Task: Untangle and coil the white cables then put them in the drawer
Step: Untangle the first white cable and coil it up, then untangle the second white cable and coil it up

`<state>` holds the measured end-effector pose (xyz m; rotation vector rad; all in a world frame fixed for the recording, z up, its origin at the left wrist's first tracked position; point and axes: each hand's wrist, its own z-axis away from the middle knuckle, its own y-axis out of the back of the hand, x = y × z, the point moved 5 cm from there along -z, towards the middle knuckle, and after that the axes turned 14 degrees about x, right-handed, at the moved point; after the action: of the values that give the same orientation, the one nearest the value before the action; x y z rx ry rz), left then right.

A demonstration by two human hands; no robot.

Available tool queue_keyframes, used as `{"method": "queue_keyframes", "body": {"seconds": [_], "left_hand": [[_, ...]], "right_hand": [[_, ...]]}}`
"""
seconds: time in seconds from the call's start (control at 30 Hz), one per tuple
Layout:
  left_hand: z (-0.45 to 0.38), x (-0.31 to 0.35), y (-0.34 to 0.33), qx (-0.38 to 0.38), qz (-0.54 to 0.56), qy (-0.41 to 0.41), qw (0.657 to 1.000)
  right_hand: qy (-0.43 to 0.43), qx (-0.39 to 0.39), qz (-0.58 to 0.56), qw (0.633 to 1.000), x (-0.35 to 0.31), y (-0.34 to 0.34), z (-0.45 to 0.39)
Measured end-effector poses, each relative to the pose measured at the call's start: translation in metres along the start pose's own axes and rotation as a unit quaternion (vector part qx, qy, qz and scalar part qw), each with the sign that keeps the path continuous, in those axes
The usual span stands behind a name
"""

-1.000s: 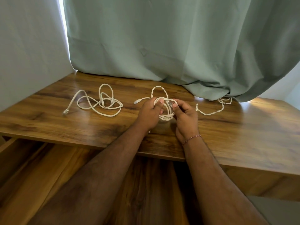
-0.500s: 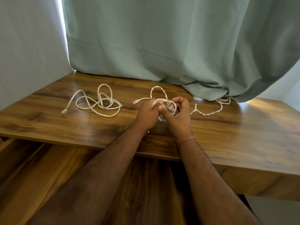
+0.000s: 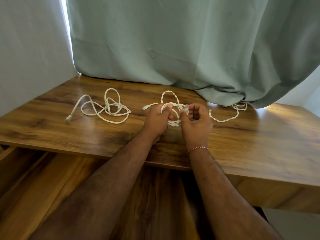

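My left hand [image 3: 156, 119] grips a small coil of white cable [image 3: 174, 118] at the middle of the wooden table [image 3: 259, 144], with one loop and a plug end sticking out beyond it. My right hand [image 3: 196, 122] pinches the cable's other plug end between thumb and fingers, right beside the coil. A twisted length of the same cable [image 3: 225, 118] trails right and disappears under the curtain. A second white cable [image 3: 105, 110] lies loose and tangled on the table to the left, untouched.
An open wooden drawer [image 3: 43, 179] sits below the table's front edge, under my forearms. A green curtain [image 3: 190, 49] hangs behind and bunches on the table's back right. A pale wall stands at the left.
My right hand has drawn back to the right of the coil, now holding the plug end up. The trailing twisted cable has shifted slightly. The left cable has not moved.
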<state>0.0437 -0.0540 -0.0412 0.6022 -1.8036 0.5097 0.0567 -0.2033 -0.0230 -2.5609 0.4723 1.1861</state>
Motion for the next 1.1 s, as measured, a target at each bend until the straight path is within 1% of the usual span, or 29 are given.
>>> {"method": "queue_keyframes", "body": {"seconds": [0.1, 0.13, 0.17, 0.2, 0.23, 0.27, 0.3, 0.33, 0.4, 0.47, 0.5, 0.57, 0.63, 0.67, 0.73, 0.8, 0.87, 0.9, 1.0, 1.03, 1.1], "left_hand": [[0.0, 0.0, -0.002, -0.005, -0.026, -0.016, 1.0], [0.0, 0.0, -0.002, -0.005, -0.024, -0.015, 1.0], [0.0, 0.0, -0.002, -0.007, -0.021, -0.015, 1.0], [0.001, 0.001, -0.003, -0.014, -0.019, -0.018, 1.0], [0.003, 0.003, -0.004, -0.025, -0.013, -0.023, 0.999], [0.004, 0.004, -0.004, -0.035, -0.003, -0.025, 0.999], [0.005, 0.006, -0.005, -0.044, 0.01, -0.024, 0.999], [0.006, 0.008, -0.005, -0.052, 0.023, -0.019, 0.998], [0.007, 0.009, -0.005, -0.072, 0.046, -0.003, 0.996], [0.008, 0.007, -0.006, -0.09, 0.053, 0.008, 0.994], [0.008, 0.006, -0.006, -0.094, 0.046, 0.009, 0.994], [0.005, 0.001, -0.006, -0.083, 0.036, 0.025, 0.996], [0.001, -0.002, -0.004, -0.047, 0.042, 0.063, 0.996], [0.0, -0.003, -0.003, -0.029, 0.04, 0.081, 0.995], [-0.003, -0.006, -0.005, -0.009, 0.024, 0.091, 0.995], [-0.003, -0.005, -0.008, -0.01, -0.011, 0.063, 0.998], [-0.003, -0.007, -0.011, -0.037, -0.046, 0.051, 0.997], [-0.003, -0.01, -0.013, -0.06, -0.046, 0.061, 0.995], [-0.002, -0.01, -0.016, -0.117, -0.016, 0.109, 0.987], [-0.003, -0.01, -0.016, -0.13, -0.007, 0.12, 0.984], [-0.002, -0.007, -0.015, -0.152, -0.005, 0.137, 0.979]], "right_hand": [[-0.04, 0.011, 0.006, 0.999, 0.009, 0.001, -0.002], [-0.068, 0.006, 0.006, 0.998, 0.015, -0.001, -0.003], [-0.125, -0.003, -0.005, 0.992, 0.021, -0.004, -0.004], [-0.215, -0.015, -0.041, 0.976, 0.029, -0.006, -0.005], [-0.317, -0.035, -0.089, 0.944, 0.035, -0.009, -0.003], [-0.397, -0.056, -0.13, 0.907, 0.038, -0.01, -0.002], [-0.442, -0.078, -0.152, 0.88, 0.038, -0.01, -0.002], [-0.466, -0.097, -0.163, 0.864, 0.038, -0.01, -0.004], [-0.482, -0.125, -0.174, 0.85, 0.042, -0.008, -0.007], [-0.475, -0.144, -0.191, 0.847, 0.043, -0.007, -0.006], [-0.458, -0.151, -0.194, 0.854, 0.044, -0.007, -0.006], [-0.396, -0.17, -0.179, 0.884, 0.042, -0.009, -0.003], [-0.325, -0.188, -0.135, 0.917, 0.041, -0.013, -0.002], [-0.303, -0.187, -0.114, 0.928, 0.04, -0.014, -0.001], [-0.294, -0.156, -0.073, 0.94, 0.041, -0.012, -0.002], [-0.301, -0.117, -0.044, 0.945, 0.042, -0.007, -0.005], [-0.297, -0.103, -0.035, 0.949, 0.043, -0.006, -0.006], [-0.285, -0.102, -0.023, 0.953, 0.043, -0.006, -0.007], [-0.21, -0.115, 0.044, 0.97, 0.037, -0.001, -0.014], [-0.196, -0.109, 0.051, 0.973, 0.036, 0.001, -0.017], [-0.205, -0.08, 0.053, 0.974, 0.038, 0.011, -0.025]]}}
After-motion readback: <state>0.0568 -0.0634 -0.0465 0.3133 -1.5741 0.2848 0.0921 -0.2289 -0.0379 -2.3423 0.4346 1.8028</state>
